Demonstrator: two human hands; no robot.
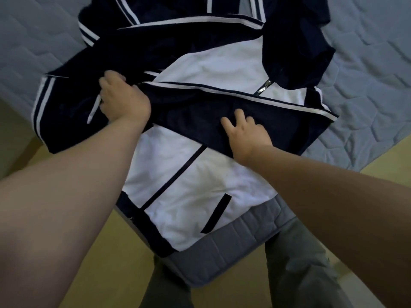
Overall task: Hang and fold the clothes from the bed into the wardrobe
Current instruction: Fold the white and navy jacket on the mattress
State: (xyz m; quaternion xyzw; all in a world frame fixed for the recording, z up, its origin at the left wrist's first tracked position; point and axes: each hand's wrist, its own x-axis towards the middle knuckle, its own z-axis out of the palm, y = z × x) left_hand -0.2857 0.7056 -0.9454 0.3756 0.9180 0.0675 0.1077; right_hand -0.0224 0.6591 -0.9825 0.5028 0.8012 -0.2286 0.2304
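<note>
Folding is under way: the navy-and-white track jacket (178, 174) lies on the mattress (367, 85) at its near edge. The left hand (124, 103) grips bunched navy fabric; the right hand (246, 134), fingers spread, presses the crossed sleeve (284, 123) flat. Next, likely smooth it and fold the body over

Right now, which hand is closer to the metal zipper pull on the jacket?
Right. The right hand rests on the navy sleeve just below the zipper pull; the left hand grips the jacket well off toward its opposite side.
</note>
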